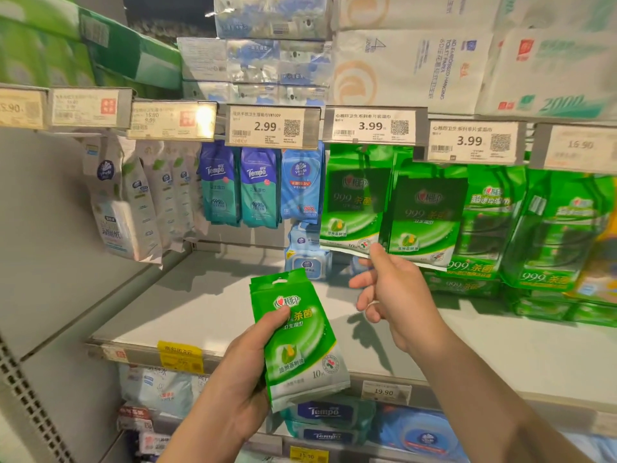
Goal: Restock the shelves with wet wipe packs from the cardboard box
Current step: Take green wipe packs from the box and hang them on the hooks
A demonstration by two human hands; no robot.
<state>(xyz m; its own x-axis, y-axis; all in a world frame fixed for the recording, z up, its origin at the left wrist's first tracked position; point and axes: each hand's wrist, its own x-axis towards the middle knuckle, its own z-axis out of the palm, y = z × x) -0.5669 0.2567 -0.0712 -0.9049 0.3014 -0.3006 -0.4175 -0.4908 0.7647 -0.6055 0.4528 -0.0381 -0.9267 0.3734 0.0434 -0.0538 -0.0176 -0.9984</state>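
My left hand (248,372) grips a green wet wipe pack (300,342), held upright in front of the shelf edge; more packs seem stacked behind it. My right hand (390,289) reaches up to the hanging green packs, its thumb and forefinger pinching the bottom edge of one hanging green pack (354,205). Beside it hangs a second green pack (424,212). Both hang below the 3.99 price tags (370,127). The cardboard box is out of view.
Blue Tempo packs (240,185) and white packs (133,195) hang to the left. Larger green packs (547,228) stand on the right of the white shelf (200,312). Tissue bundles fill the top shelf (400,61). More packs sit on the lower shelf (327,419).
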